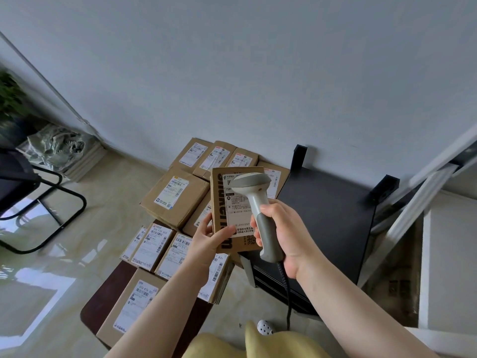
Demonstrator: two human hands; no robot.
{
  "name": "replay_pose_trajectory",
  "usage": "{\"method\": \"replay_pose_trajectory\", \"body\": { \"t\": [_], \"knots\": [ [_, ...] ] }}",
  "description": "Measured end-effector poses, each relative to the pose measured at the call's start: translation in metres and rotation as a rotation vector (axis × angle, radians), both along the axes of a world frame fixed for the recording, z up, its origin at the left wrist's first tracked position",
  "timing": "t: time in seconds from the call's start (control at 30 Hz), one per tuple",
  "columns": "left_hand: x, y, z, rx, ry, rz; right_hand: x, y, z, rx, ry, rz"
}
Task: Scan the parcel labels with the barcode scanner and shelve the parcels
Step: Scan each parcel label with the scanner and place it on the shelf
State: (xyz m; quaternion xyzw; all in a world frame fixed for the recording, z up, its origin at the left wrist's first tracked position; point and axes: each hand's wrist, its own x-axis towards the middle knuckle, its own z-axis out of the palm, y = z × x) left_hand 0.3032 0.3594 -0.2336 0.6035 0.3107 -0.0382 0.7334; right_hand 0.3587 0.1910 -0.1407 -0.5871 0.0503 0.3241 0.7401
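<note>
Parcels in brown cardboard with white labels lie in a loose heap on the pale floor by the wall, some resting on a dark low table at lower left. Just right of that heap, the left hand grips the lower left corner of a flat cardboard parcel, thumb across its face and fingers curled behind. This parcel stands with its long axis running up and away from the person, label side towards the camera; black lettering runs along its left edge, and a white label with small print covers most of the face. In front of the label hangs the barcode scanner, grey and off-white, its wide head at the top aimed at the label's upper part and its handle slanting down to the right. The right hand is wrapped round that handle, with the black cable trailing below. Further right stands a black shelf unit.
</note>
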Motion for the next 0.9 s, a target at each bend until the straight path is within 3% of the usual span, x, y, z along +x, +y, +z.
{"method": "replay_pose_trajectory", "body": {
  "t": [0.53,0.63,0.77,0.9],
  "knots": [
    [0.001,0.005,-0.008,-0.015,-0.030,-0.033,0.005,-0.015,-0.016,0.124,0.017,0.025],
    [0.002,0.016,-0.004,-0.040,-0.039,-0.068,0.021,-0.034,-0.018,0.106,-0.058,0.115],
    [0.002,0.037,0.005,-0.072,-0.047,-0.116,0.046,-0.071,-0.019,-0.087,-0.268,0.405],
    [0.002,0.050,0.012,-0.052,-0.052,-0.150,0.052,-0.085,-0.026,-0.182,-0.361,0.486]
  ]
}}
